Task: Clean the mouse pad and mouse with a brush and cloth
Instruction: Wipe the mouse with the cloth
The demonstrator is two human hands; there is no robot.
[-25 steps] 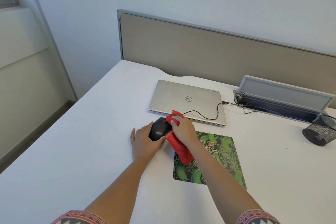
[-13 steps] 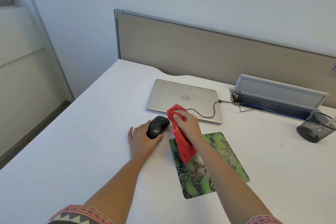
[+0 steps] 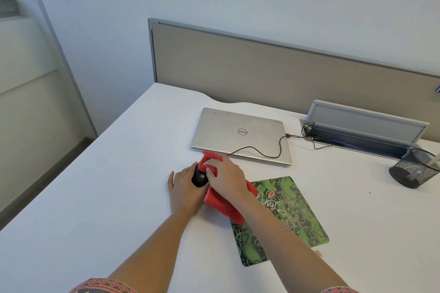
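Left hand (image 3: 184,191) is lying on the white tabletop (image 3: 95,209), its fingers cupping the near and left side of the small black computer mouse (image 3: 198,177) and steadying it. Right hand (image 3: 226,179) is pressing the red terry cloth (image 3: 223,204) down over the far and right part of the mouse, fingers curled and gripping the fabric; the loose end of the cloth is trailing back under the wrist and overlapping the left edge of the pad. Both forearms are reaching in from the bottom edge, with patterned red sleeves just showing there. The green-and-black rectangular printed mouse pad (image 3: 285,216) is lying flat just right of the hands, turned at an angle to the tabletop edge. Just beyond the mouse, a closed silver laptop (image 3: 240,133) is resting with a thin black cable (image 3: 266,153) looping across its lid from the direction of the mouse to its right side. Farther right, a grey hinged cable-port cover (image 3: 366,119) is standing open, and a black wire-mesh pen cup (image 3: 414,169) is sitting near the right edge. A beige partition panel (image 3: 262,66) is closing off the far side.
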